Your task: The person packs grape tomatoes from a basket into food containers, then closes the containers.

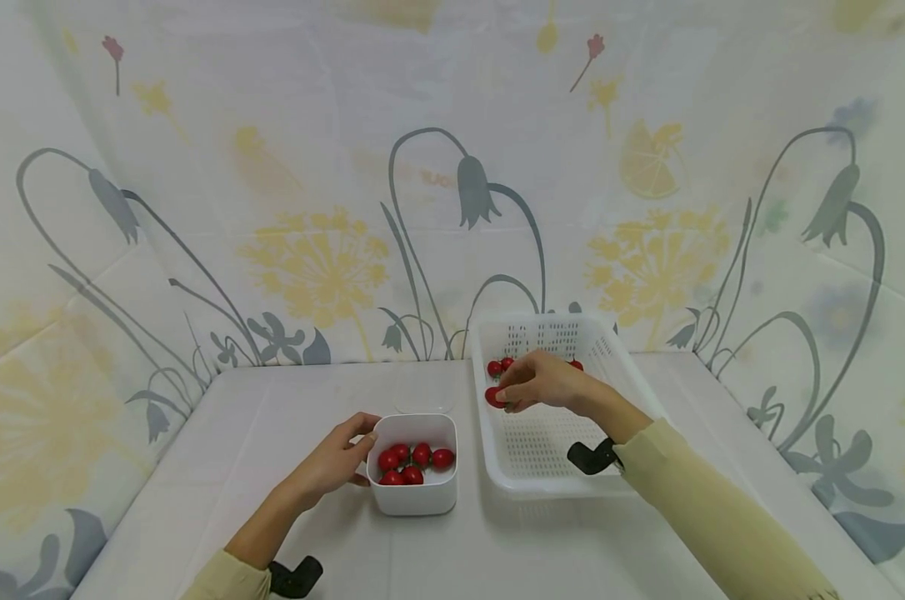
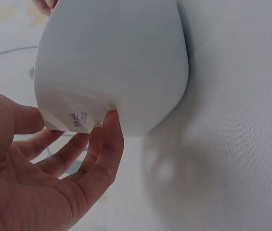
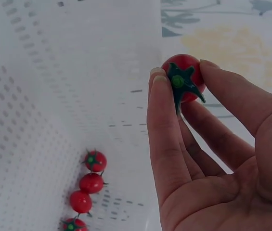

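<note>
My right hand [image 1: 540, 383] holds a cherry tomato [image 3: 184, 65] with a green calyx, pinched between thumb and fingertips. In the head view it is above the left part of a white perforated basket [image 1: 497, 479]. More cherry tomatoes [image 3: 91, 183] lie in the basket, partly hidden by the hand in the head view. My left hand [image 1: 340, 454] holds the left side of a white square container [image 1: 415, 500], thumb and fingers spread along its wall. Several red cherry tomatoes [image 1: 421, 454] sit inside this container. The left wrist view shows small dark print on its wall [image 2: 126, 57].
A white cloth covers the table [image 1: 287, 400]. Behind it hangs a white curtain [image 1: 452, 83] printed with grey and yellow flowers. The basket stands right of the container, a narrow gap between them. A faint clear outline [image 1: 422, 408] shows just behind the container.
</note>
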A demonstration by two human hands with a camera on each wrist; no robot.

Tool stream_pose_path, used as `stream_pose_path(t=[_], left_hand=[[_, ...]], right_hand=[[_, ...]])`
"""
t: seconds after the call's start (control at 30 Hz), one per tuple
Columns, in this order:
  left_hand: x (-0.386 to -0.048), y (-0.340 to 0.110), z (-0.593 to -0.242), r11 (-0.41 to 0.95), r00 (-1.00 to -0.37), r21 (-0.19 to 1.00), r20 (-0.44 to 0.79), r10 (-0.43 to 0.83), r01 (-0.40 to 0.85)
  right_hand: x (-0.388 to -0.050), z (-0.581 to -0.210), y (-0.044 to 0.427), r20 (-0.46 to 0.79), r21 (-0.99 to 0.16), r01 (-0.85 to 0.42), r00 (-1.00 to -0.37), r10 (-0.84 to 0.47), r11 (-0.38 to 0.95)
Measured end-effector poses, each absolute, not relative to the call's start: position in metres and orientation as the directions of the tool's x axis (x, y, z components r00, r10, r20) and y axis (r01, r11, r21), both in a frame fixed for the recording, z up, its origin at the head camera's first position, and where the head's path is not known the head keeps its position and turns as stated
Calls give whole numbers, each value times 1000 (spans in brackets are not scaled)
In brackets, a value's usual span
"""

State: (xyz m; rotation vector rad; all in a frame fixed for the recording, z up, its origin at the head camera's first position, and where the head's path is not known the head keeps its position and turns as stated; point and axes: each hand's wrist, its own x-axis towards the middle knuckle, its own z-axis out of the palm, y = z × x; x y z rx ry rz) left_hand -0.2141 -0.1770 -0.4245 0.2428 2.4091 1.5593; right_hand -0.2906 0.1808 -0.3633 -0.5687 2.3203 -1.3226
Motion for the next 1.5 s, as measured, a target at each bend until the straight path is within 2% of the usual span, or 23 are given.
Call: stream_pose_path(t=[0.37, 0.77, 1.1, 1.37, 1.5], left_hand=[[-215, -177, -426, 420, -956, 907, -130, 263, -8], [-214, -177, -424, 401, -945, 916, -119, 305, 14], [-214, -179, -426, 391, -940, 920, -114, 321, 22], [-213, -178, -424, 390, -942, 921, -117, 314, 16], [-213, -178, -424, 389, -942, 921, -115, 315, 18]], right_hand=[[-270, -356, 163, -112, -906, -140, -831, -545, 400], [-250, -368, 115, -63, -922, -174, -814, -578, 346], [-240, -380, 74, 5, -851, -291, -837, -547, 437], [-240, -393, 46, -23, -858, -254, -850, -527, 447], [-239, -402, 36, 2, -796, -310, -861, -509, 520]])
